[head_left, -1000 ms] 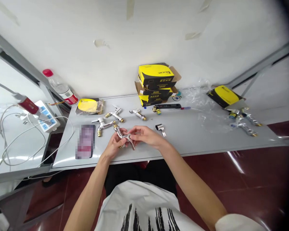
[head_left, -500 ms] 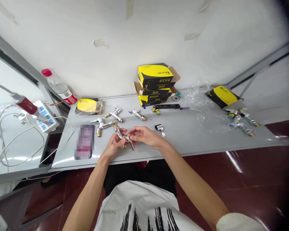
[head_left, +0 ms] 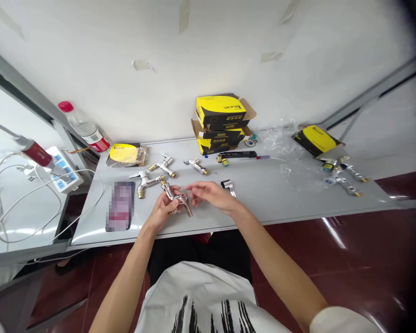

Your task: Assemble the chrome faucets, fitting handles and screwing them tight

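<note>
My left hand [head_left: 164, 208] is closed around a chrome faucet [head_left: 183, 200], its lever end facing right and down. Just right of it, my right hand [head_left: 210, 194] hovers with fingers apart, holding nothing that I can see. A loose chrome faucet handle [head_left: 228, 186] lies behind my right hand, partly covered by it. Beyond my left hand rests a two-outlet faucet [head_left: 147, 181] with brass ends. Farther back are another faucet [head_left: 164, 165] and a faucet body [head_left: 196, 165] that shows no handle.
Yellow-black boxes [head_left: 222, 113] are stacked against the wall. Brass cartridges [head_left: 223, 160] lie beside a black tool [head_left: 238, 155]. A phone [head_left: 120, 206], bottle [head_left: 86, 129] and power strip [head_left: 64, 171] with cables are left. Right are plastic wrap [head_left: 287, 162], another box [head_left: 317, 140] and faucet parts [head_left: 346, 182].
My right hand has come off the lever end of the faucet and its fingers have spread slightly. My left hand keeps its hold. The whole view has shifted a little.
</note>
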Tool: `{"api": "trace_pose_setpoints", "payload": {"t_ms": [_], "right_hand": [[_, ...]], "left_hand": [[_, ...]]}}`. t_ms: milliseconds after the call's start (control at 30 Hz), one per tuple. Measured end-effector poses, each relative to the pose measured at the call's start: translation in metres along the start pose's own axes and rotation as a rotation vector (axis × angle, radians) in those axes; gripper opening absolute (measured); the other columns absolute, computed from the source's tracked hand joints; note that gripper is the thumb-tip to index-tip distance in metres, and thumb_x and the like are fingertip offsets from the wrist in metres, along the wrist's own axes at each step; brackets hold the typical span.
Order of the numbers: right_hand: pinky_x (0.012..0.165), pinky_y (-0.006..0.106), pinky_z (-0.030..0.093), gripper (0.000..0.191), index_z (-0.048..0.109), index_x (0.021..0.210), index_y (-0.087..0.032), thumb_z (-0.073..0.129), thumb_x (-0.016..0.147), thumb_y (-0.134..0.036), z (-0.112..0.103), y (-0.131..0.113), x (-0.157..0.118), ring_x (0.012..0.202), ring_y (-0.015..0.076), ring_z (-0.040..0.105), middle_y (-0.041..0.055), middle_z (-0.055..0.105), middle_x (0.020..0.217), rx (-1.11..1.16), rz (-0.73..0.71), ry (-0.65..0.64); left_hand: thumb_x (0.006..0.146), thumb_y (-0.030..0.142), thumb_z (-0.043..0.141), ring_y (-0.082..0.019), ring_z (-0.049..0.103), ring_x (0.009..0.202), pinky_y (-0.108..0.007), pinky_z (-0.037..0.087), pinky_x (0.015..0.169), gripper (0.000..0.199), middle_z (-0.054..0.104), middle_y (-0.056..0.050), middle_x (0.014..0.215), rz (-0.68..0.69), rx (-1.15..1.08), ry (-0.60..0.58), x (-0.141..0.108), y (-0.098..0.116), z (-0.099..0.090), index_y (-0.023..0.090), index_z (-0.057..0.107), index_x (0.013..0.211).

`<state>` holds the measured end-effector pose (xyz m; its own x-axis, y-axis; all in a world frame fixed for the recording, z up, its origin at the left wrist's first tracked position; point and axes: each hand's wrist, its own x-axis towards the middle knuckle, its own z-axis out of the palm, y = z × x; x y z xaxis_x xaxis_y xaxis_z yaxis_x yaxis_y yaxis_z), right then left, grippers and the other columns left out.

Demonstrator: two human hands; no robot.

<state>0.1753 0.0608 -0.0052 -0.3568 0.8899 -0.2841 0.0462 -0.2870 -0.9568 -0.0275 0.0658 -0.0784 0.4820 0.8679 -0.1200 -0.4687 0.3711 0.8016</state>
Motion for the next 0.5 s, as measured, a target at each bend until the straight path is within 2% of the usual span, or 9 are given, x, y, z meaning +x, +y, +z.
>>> {"api": "trace_pose_setpoints", "payload": {"t_ms": [33,100,167,267,300,367,433,500], "right_hand": [[0.070,0.028,0.054,0.045,0.069,0.107,-0.016,0.067,0.082,-0.053,-0.012,-0.003,-0.004,0.071,0.0124,0.063,0.0038,0.066,0.082,-0.053,-0.030,0.068],[0.070,0.029,0.053,0.043,0.068,0.106,-0.016,0.063,0.085,-0.054,-0.048,-0.011,-0.013,0.071,0.0135,0.062,0.0036,0.064,0.079,-0.238,-0.126,0.307],[0.072,0.031,0.052,0.039,0.067,0.101,-0.018,0.058,0.086,-0.053,-0.095,-0.017,-0.022,0.072,0.0147,0.061,0.0044,0.064,0.081,-0.546,-0.253,0.707],[0.085,0.038,0.049,0.028,0.065,0.100,-0.017,0.054,0.088,-0.040,-0.166,-0.015,-0.031,0.088,0.0196,0.060,0.0130,0.064,0.106,-0.702,-0.257,0.951],[0.082,0.037,0.049,0.027,0.065,0.100,-0.018,0.049,0.090,-0.037,-0.184,-0.011,-0.032,0.088,0.0196,0.059,0.0146,0.062,0.111,-0.897,-0.188,0.988],[0.088,0.041,0.046,0.024,0.065,0.100,-0.015,0.051,0.087,-0.029,-0.210,-0.002,-0.034,0.098,0.0238,0.057,0.0181,0.060,0.116,-0.996,-0.146,0.965],[0.096,0.045,0.040,0.017,0.066,0.094,-0.017,0.055,0.084,-0.026,-0.223,0.007,-0.033,0.106,0.0265,0.054,0.0172,0.062,0.112,-1.059,-0.128,0.906],[0.097,0.045,0.036,0.010,0.066,0.086,-0.018,0.060,0.081,-0.025,-0.228,0.013,-0.033,0.105,0.0268,0.053,0.0158,0.065,0.103,-1.110,-0.116,0.849]], "left_hand": [[0.072,0.040,0.081,-0.013,0.059,0.075,-0.024,0.044,0.061,0.052,0.064,-0.005,0.096,0.000,-0.003,0.005,0.000,0.000,0.000,0.020,0.058,0.115],[0.072,0.039,0.082,-0.012,0.057,0.072,-0.025,0.043,0.060,0.052,0.063,-0.005,0.096,0.003,-0.012,0.013,0.000,0.000,0.000,0.020,0.059,0.114],[0.072,0.038,0.082,-0.010,0.055,0.068,-0.025,0.043,0.060,0.051,0.062,-0.003,0.095,0.006,-0.022,0.014,0.000,-0.001,-0.001,0.020,0.059,0.114],[0.072,0.038,0.082,-0.009,0.053,0.065,-0.024,0.043,0.060,0.051,0.060,-0.002,0.094,0.005,-0.033,0.004,0.000,-0.002,-0.002,0.020,0.059,0.114],[0.072,0.038,0.082,-0.008,0.053,0.065,-0.024,0.043,0.060,0.051,0.059,-0.002,0.094,0.005,-0.031,0.001,0.001,-0.002,-0.003,0.020,0.059,0.114],[0.072,0.038,0.082,-0.008,0.053,0.064,-0.024,0.043,0.061,0.052,0.059,-0.001,0.094,0.009,-0.026,0.000,0.000,-0.002,-0.003,0.020,0.059,0.115],[0.072,0.039,0.082,-0.008,0.053,0.063,-0.024,0.043,0.062,0.052,0.059,-0.001,0.093,0.007,-0.020,0.008,0.000,-0.002,-0.003,0.020,0.058,0.115],[0.071,0.040,0.082,-0.008,0.053,0.062,-0.025,0.044,0.062,0.053,0.059,-0.001,0.093,0.003,-0.024,0.017,0.000,-0.002,-0.003,0.020,0.058,0.115]]}}
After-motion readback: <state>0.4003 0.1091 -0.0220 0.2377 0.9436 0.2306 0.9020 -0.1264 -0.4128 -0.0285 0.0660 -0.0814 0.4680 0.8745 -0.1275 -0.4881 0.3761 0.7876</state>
